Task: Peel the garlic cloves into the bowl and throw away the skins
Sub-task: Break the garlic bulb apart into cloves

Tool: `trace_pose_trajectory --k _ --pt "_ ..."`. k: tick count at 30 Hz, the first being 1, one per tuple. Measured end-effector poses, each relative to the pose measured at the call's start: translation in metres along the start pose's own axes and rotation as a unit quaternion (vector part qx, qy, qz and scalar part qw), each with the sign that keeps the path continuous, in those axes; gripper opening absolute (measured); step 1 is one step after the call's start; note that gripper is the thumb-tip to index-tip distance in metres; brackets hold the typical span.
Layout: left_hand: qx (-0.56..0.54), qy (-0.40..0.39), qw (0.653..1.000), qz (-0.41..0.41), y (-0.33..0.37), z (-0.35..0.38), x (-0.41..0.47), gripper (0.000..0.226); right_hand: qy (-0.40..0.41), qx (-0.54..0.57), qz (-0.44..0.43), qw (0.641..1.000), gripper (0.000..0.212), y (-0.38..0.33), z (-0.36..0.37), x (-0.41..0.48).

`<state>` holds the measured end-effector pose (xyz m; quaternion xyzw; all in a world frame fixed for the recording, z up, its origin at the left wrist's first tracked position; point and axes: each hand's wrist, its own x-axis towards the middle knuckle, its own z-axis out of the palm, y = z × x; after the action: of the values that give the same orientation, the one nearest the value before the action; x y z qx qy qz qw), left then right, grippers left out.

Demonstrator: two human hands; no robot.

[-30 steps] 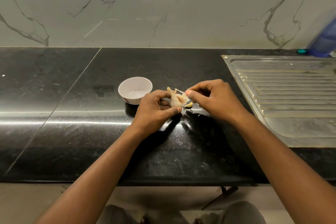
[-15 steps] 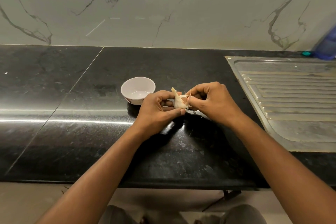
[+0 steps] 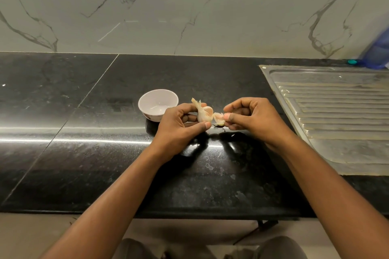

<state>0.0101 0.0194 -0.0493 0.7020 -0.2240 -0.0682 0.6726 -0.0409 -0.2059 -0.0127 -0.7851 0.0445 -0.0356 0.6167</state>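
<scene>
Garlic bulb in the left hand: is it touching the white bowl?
Apart. The head view shows dark countertop between the garlic bulb, gripped by the left hand, and the white bowl.

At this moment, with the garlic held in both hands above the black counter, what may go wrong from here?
1. The right hand pinches the small pale garlic clove between thumb and forefinger only; it may slip onto the glossy black stone counter.
2. The small white round bowl stands beyond the left hand, which grips the pale garlic bulb; a clove tossed across may miss it.
</scene>
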Motion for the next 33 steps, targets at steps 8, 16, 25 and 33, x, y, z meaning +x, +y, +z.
trace_pose_trajectory --k 8,16,25,33 --pt "0.003 -0.009 1.000 0.007 0.001 0.000 -0.002 0.042 -0.022 -0.050 -0.018 0.998 0.011 -0.005 0.014 0.005" --pt "0.009 -0.008 1.000 0.006 0.001 0.001 -0.001 0.045 0.059 0.067 0.035 0.995 0.019 -0.003 0.028 0.005" --pt "0.007 -0.013 1.000 0.008 0.004 0.000 -0.003 0.042 -0.028 -0.084 0.008 0.996 0.013 -0.007 0.012 0.003" --pt "0.005 -0.005 1.000 0.012 0.004 0.000 -0.003 0.043 -0.035 -0.047 0.025 0.998 0.007 -0.008 0.016 0.008"
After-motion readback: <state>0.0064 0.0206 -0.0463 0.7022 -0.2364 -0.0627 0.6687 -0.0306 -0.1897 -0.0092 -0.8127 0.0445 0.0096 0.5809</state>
